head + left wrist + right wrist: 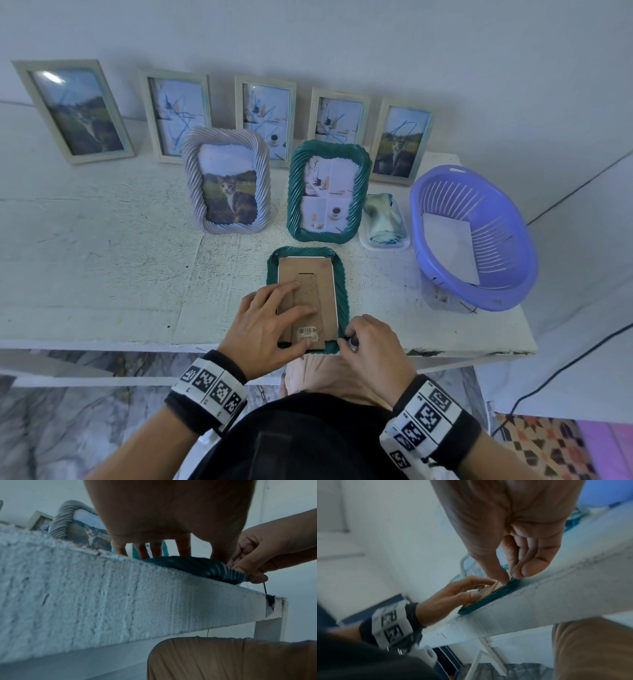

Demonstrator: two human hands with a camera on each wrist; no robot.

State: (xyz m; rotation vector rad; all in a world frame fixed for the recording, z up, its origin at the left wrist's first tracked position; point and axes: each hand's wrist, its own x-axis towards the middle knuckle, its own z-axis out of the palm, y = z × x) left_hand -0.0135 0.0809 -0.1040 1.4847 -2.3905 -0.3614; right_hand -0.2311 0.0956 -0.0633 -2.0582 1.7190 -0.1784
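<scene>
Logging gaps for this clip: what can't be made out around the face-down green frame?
- Front of the face-down green frame: in all views it lies against the table.
- Whatever sits under the right hand at the near corner: the hand covers it in the head view, and the right wrist view is blurred.
- Barcode label print: too small in the head view.

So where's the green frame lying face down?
Head view, centre: the face-down green frame lies at the table's near edge, in front of the standing green frame, the left hand pressing its back, the right hand pinching its corner.
</scene>
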